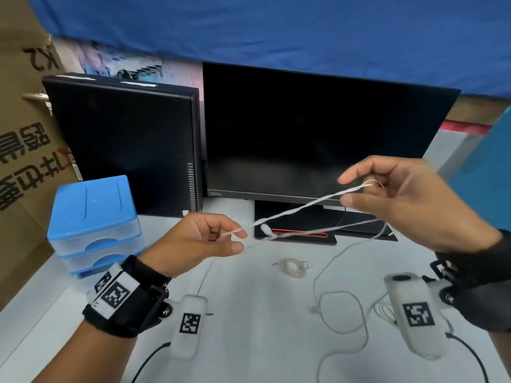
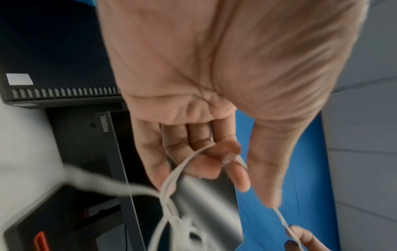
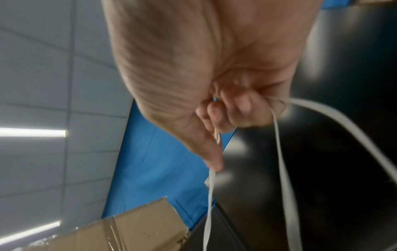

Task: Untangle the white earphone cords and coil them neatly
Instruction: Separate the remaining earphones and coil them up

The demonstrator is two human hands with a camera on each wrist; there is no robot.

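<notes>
Now the thin white earphone cord (image 1: 301, 207) stretches up toward two o'clock, pinched in the left hand (image 1: 199, 241) and hooked round the right hand's (image 1: 409, 200) curled fingers, above the pale surface (image 1: 249, 313).

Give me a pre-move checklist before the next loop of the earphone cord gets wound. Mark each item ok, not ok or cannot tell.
1. Left hand pinches the earphone cord: ok.
2. Right hand holds the cord's other end in curled fingers: ok.
3. Span between the hands free of twists: not ok, two strands wind round each other.
4. Earbud hanging free: cannot tell, strands cross beside it.
5. Finished coil on the table away from the trailing slack: ok.
</notes>
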